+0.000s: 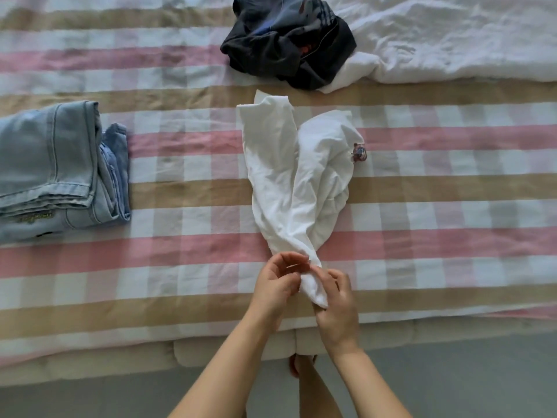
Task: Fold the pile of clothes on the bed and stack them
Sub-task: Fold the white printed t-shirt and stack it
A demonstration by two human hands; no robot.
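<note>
left hand [277, 282] and right hand [337, 306] both pinch the twisted tip of the white garment [301, 182], crumpled on the bed [187, 194] right of the folded jeans [54, 170]; better to spread it flat before folding.

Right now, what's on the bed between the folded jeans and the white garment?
In the head view, only bare checked bedspread lies between the folded jeans and the white garment.

I count one left hand [275, 286], one right hand [339, 306], one white garment [297, 182], two folded jeans [45, 155] [116, 176], one dark heap [286, 43].
</note>
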